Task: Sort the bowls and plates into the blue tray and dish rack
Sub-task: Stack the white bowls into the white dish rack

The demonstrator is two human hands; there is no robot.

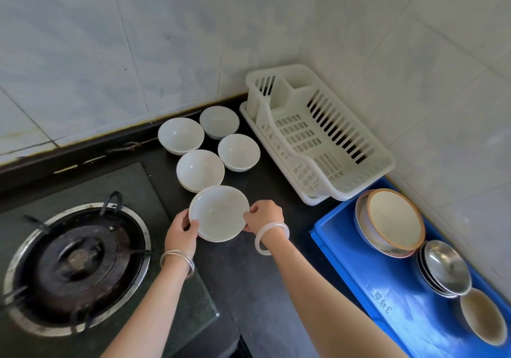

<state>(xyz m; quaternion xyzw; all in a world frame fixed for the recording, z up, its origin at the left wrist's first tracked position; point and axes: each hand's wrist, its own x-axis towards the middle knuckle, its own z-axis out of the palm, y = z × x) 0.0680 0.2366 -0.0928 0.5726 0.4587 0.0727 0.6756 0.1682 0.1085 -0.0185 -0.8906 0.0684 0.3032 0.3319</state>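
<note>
A stack of shallow white plates (219, 214) is at the middle of the dark counter, held from both sides. My left hand (182, 232) grips its left rim and my right hand (264, 215) pinches its right rim. Behind it stand several white bowls (200, 169), upright and side by side. The white dish rack (370, 164) sits in the corner to the right with nothing in it. The blue tray (343, 250) lies at the right and holds a brown-rimmed bowl (394, 219), stacked steel bowls (445, 268) and a small cream bowl (482, 316).
A gas burner (76, 263) with a black pan support fills the left side on a glass hob. Tiled walls close off the back and the right. Bare dark counter (249, 288) lies between my forearms.
</note>
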